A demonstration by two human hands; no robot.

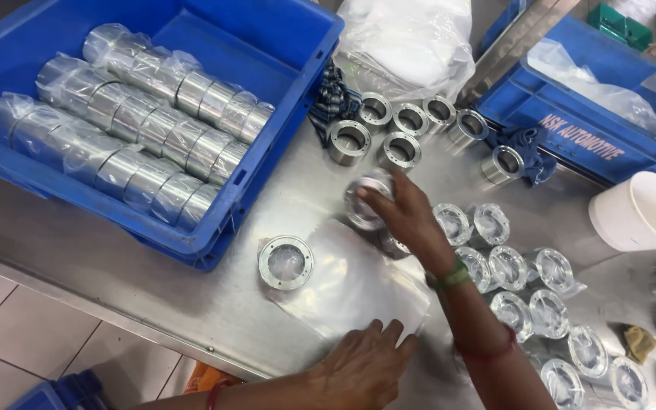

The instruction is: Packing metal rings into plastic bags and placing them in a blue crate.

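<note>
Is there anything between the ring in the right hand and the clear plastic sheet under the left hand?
Nothing visible blocks it. The right hand grips a metal ring right at the far edge of the clear plastic sheet, which the left hand presses flat. One other ring already sits on the sheet's left part, off to the side.

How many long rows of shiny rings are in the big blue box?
3. One row lies nearest the far wall of the blue box, one in the middle, and one nearest the front wall. More could be hidden underneath.
</note>
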